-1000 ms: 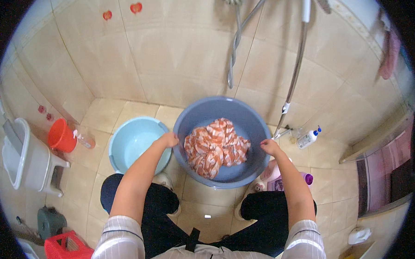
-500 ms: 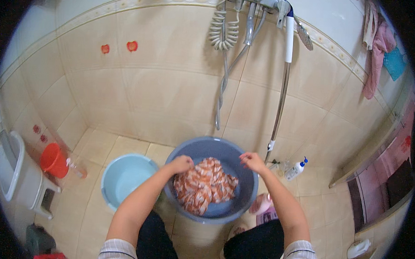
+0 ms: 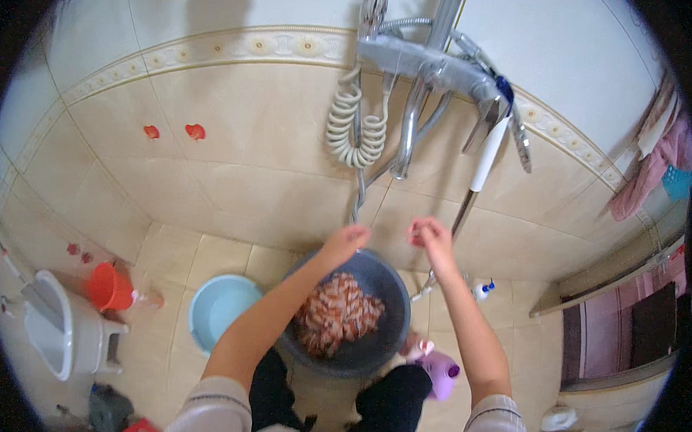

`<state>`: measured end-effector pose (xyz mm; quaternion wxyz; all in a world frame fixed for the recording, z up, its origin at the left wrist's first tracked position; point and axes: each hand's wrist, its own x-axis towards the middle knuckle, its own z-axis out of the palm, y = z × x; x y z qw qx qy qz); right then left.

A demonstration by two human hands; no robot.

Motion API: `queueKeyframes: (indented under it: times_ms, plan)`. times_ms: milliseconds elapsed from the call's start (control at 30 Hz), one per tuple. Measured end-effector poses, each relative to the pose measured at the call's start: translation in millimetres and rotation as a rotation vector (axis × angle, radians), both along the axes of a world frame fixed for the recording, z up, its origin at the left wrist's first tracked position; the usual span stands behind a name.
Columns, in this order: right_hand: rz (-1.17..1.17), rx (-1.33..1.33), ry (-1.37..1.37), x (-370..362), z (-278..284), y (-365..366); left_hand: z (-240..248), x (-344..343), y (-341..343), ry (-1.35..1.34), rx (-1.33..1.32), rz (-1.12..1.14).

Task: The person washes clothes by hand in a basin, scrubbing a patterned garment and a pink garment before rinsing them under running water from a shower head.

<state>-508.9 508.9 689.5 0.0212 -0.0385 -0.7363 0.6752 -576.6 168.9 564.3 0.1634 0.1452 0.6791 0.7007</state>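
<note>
Both my hands are raised above the grey-blue basin (image 3: 405,303) on the tiled floor. My left hand (image 3: 350,238) hovers over the basin's far rim, its fingers smeared by motion. To its right my right hand (image 3: 432,235), loosely curled with fingers apart, holds nothing that I can see and is apart from the left. Crumpled brown-and-white patterned cloth (image 3: 340,312) lies in the basin, touched by neither hand. Straight ahead, a chrome shower mixer tap (image 3: 437,69) with a downward spout is fixed to the wall.
A light blue basin (image 3: 195,317) stands left of the grey one. Farther left are a red bucket (image 3: 110,287) and a white tub (image 3: 48,319). A purple bottle (image 3: 438,374) and a pump bottle (image 3: 482,290) stand at the right. A coiled hose (image 3: 342,127) hangs from the tap.
Both hands have risen from the basin's sides toward the wall, the left also moving right. My view has shifted, showing more of the tap. The cloth stays in the basin.
</note>
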Motion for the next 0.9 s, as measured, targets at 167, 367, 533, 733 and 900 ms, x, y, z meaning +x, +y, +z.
queueKeyframes:
  times_ms: [167, 367, 533, 733, 900]
  plan:
    - [-0.119, 0.129, -0.019, 14, 213, 19, 215, 4, 34, 0.023, 0.106, 0.132]
    - [-0.149, 0.262, -0.109, -15, 360, -35, 302, 0, 22, 0.050, -0.137, 0.158]
    - [-0.135, 0.302, -0.173, -30, 392, -38, 306, 45, -33, -0.179, -0.245, 0.039]
    - [-0.135, 0.377, -0.218, -37, 395, -22, 323, 89, -70, -0.373, -0.274, 0.132]
    - [-0.111, 0.365, -0.219, -51, 402, -28, 302, 115, -109, -0.510, -0.215, 0.197]
